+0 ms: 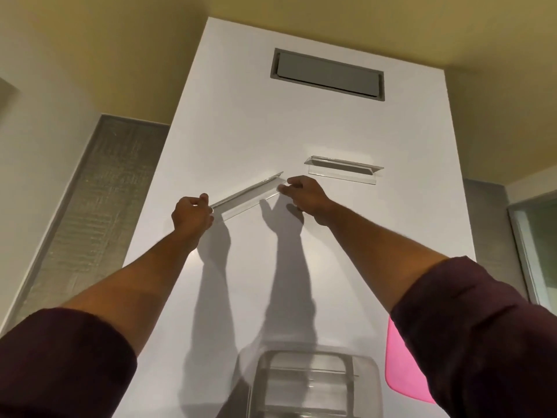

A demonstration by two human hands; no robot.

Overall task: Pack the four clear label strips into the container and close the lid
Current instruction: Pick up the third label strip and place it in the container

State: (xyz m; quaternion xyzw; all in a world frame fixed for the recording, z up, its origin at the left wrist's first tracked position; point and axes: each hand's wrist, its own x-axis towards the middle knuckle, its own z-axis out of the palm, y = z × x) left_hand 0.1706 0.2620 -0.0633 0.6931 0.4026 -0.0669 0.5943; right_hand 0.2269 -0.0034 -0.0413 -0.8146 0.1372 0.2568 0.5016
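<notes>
A clear label strip (245, 197) lies slanted across the middle of the white table, held at both ends. My left hand (191, 215) pinches its lower left end and my right hand (304, 194) pinches its upper right end. A second clear strip (343, 169) rests flat on the table just beyond my right hand. The clear container (313, 384) stands at the near edge, lid off, with what look like clear strips lying inside. A pink lid (401, 366) lies to its right, partly hidden by my right sleeve.
The white table (241, 116) runs away from me, with a grey recessed cable hatch (328, 74) near its far end. Grey carpet strips (90, 206) and yellowish floor flank the table. A glass panel (536, 242) stands at the right.
</notes>
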